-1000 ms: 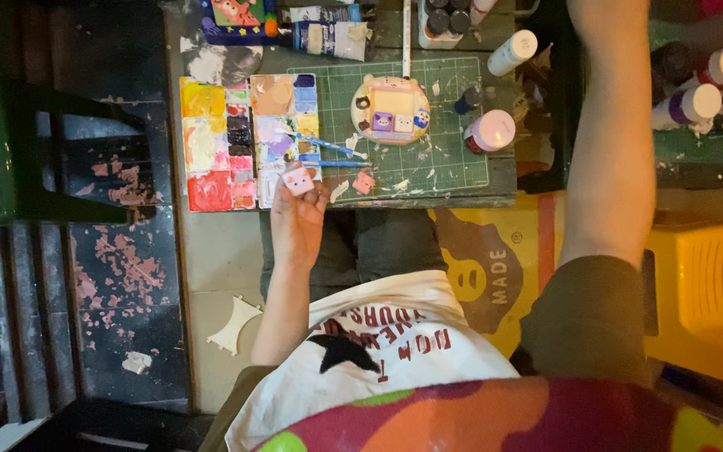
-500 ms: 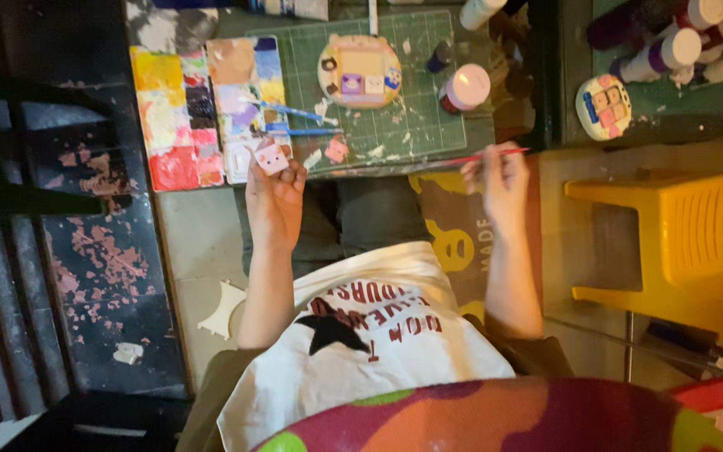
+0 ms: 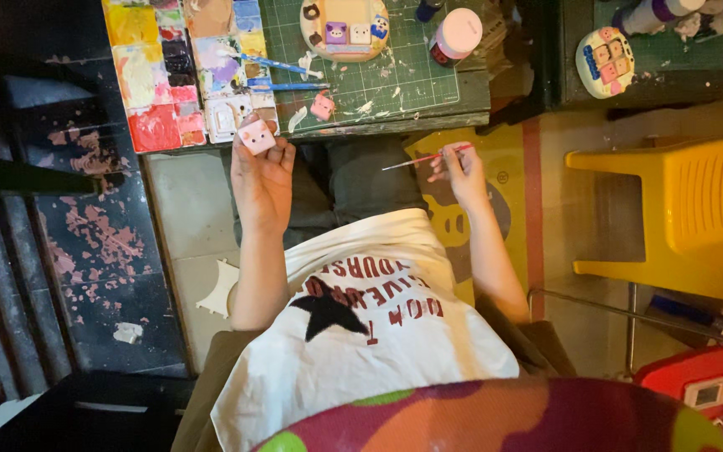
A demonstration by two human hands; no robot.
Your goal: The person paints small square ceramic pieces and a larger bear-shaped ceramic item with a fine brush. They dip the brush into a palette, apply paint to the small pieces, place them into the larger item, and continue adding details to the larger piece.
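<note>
My left hand (image 3: 261,180) is raised in front of me, fingers closed on a small pink painted cube (image 3: 257,135). My right hand (image 3: 458,172) holds a thin red-handled paintbrush (image 3: 424,157) whose tip points left toward the cube, a gap between them. Both hands hover over my lap, just below the edge of a green cutting mat (image 3: 378,75). On the mat lie a round cream plaque with small painted squares (image 3: 345,29), another small pink piece (image 3: 322,106) and two blue brushes (image 3: 282,75).
A paint-smeared palette (image 3: 169,75) lies left of the mat. A pink-capped paint jar (image 3: 453,35) stands at the mat's right. A second painted plaque (image 3: 604,60) rests on a dark table at the right. A yellow plastic stool (image 3: 679,209) stands to my right.
My right hand has come down from the far table to my lap with the brush, moving closer to the cube. The left hand keeps holding the cube.
</note>
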